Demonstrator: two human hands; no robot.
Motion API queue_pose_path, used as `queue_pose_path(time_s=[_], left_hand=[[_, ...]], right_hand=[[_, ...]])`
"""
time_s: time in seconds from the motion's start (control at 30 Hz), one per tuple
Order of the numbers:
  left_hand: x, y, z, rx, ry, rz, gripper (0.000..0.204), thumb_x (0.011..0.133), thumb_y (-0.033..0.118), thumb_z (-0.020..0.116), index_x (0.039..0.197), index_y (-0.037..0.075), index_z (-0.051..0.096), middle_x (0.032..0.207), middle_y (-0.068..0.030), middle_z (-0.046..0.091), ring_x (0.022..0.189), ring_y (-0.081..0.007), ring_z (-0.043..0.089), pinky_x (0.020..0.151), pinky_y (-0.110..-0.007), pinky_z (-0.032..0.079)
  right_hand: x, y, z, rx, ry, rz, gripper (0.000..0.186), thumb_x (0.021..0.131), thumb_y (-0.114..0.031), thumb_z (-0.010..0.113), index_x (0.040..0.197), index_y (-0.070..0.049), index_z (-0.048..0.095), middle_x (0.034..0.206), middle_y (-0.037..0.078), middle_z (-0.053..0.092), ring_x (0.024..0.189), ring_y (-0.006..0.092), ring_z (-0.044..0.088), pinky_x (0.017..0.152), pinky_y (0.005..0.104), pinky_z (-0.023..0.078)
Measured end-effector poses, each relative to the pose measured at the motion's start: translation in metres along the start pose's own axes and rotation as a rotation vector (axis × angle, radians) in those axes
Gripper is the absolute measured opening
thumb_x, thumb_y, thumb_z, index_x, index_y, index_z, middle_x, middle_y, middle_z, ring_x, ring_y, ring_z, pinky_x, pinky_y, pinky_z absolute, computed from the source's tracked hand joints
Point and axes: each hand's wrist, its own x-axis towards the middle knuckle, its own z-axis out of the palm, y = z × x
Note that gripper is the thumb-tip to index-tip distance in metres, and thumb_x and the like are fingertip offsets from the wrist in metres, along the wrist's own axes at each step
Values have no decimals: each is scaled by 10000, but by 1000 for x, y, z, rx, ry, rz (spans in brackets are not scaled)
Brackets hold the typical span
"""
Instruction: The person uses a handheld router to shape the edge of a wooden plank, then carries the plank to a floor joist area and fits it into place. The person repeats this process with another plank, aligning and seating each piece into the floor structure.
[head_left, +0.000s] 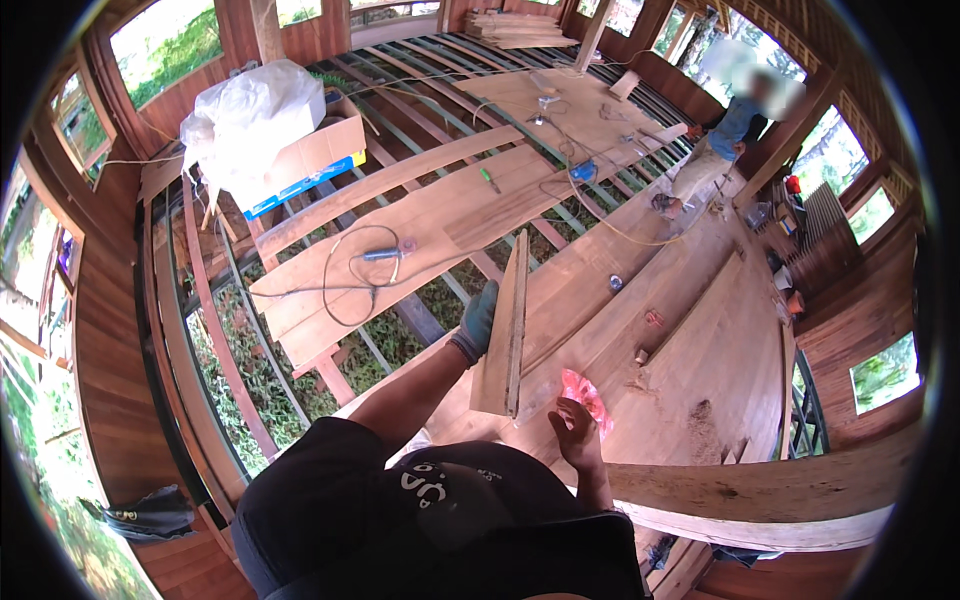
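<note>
From here I'm seeing the left hand (480, 318), fingers together, bracing a plank (503, 340), likely stiff, weighty, best held by both edges. The right hand's (575, 436) fingers are curving loosely.

Gloved left hand (479, 320) out ahead, bare right hand (577, 437) nearer, half-curled

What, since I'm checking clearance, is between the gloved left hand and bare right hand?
The head view shows a wooden plank between the left hand and the right hand.

Plank (495, 350): wood, smooth matt face, rough edge. Glove (479, 318): matt cloth. Red wrap (592, 400): thin, glossy plastic. Carton (325, 145): matt cardboard.
</note>
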Motion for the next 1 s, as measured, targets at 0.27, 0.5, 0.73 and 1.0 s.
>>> queue_pose_path(time_s=[0.27, 0.5, 0.73, 1.0], left_hand=[[-13, -16, 6, -319, 228, 8, 566, 1040, 532, 485, 957, 24, 720, 857, -50, 695, 767, -108, 609, 717, -311, 511], [-18, -25, 5, -132, 422, 68, 527, 995, 528, 589, 826, 36, 675, 789, -16, 649, 726, -106, 566, 652, -293, 475], [-45, -23, 10, 68, 531, -46, 516, 964, 533, 649, 753, 61, 647, 724, 13, 583, 688, -97, 497, 611, -290, 420], [-85, -32, -33, 236, 139, -10, 504, 1043, 519, 511, 1042, 37, 656, 973, 21, 603, 897, -107, 508, 820, -285, 444]], right_hand=[[-7, -27, -9, 126, -144, 21, 483, 822, -155, 847, 1246, -27, 654, 1199, 120, 701, 1118, 237, 674, 911, 384, 551], [-13, -70, -3, 421, -90, -183, 735, 745, -186, 906, 1352, 27, 552, 1198, 147, 670, 1128, 240, 652, 914, 369, 544], [-8, -77, 8, 144, -15, -132, 250, 895, -167, 758, 1087, -19, 699, 959, 152, 726, 880, 283, 712, 733, 401, 551], [-8, -57, 8, 77, 73, -143, 191, 924, -212, 717, 977, -29, 732, 891, 224, 709, 771, 365, 706, 653, 434, 537]])
